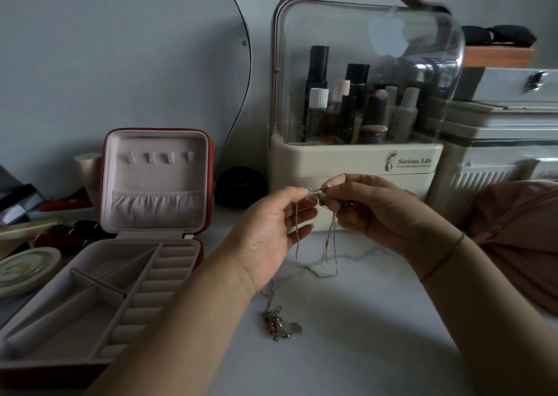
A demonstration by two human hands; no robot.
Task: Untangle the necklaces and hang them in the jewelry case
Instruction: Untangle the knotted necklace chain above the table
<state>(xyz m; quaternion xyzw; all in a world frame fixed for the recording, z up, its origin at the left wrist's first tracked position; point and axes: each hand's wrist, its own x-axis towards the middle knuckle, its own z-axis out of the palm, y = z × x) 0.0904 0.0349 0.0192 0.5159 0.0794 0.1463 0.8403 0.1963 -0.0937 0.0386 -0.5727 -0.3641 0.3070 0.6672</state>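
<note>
A thin chain necklace (329, 244) hangs between both hands above the white tabletop, its loops trailing down to the surface. My left hand (271, 229) pinches one end of it between thumb and fingers. My right hand (371, 211) pinches the other end close by, fingertips almost touching the left hand's. A tangled clump of necklaces with pendants (276, 324) lies on the table below my left wrist. The red jewelry case (157, 184) stands open at the left, its lid upright with a row of hooks (155, 157) and an elastic pocket; nothing hangs on the hooks.
A cream cosmetics organizer (356, 160) with a clear dome and bottles stands behind the hands. Stacked pale boxes (498, 142) sit at the right, pink fabric (519, 238) below them. A round tin (24, 268) and clutter lie at the far left. A dark round object (240, 185) sits beside the case.
</note>
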